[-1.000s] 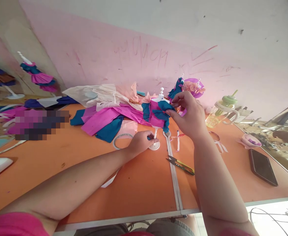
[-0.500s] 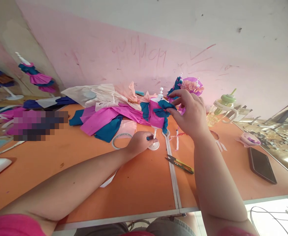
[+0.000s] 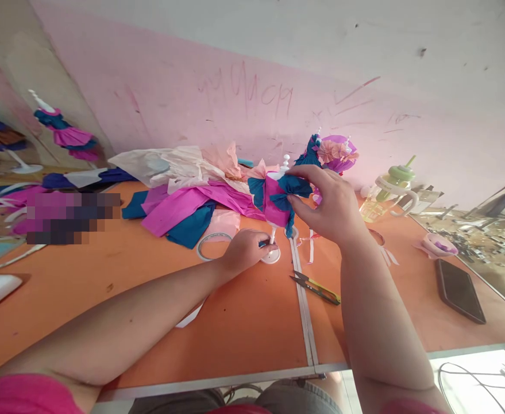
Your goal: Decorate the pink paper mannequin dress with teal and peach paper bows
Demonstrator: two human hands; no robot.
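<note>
A small white dress-form stand [image 3: 271, 255] stands upright on the orange table, dressed in a magenta paper bodice [image 3: 273, 188] with teal ruffles on both sides. My left hand [image 3: 247, 249] is closed around its thin post, just above the round base. At the upper right of the bodice, my right hand [image 3: 327, 201] has thumb and fingers on the teal crepe-paper ruffle [image 3: 293, 187], pinching it. The hand covers part of the ruffle's right end. Yellow-handled thread snips [image 3: 316, 287] lie on the table in front of the stand.
Crepe paper sheets [image 3: 178, 210] in magenta, teal, white and peach pile up behind left. A tape roll [image 3: 203, 246] is near my left hand. To the right are a drinking bottle [image 3: 392, 187], a phone [image 3: 459, 290] and a pink dish [image 3: 439, 244]. Another dressed form [image 3: 69, 135] stands far left.
My right hand has moved slightly left and down, closer in on the teal ruffle, its fingers nearer the bodice. My left hand keeps its hold on the post.
</note>
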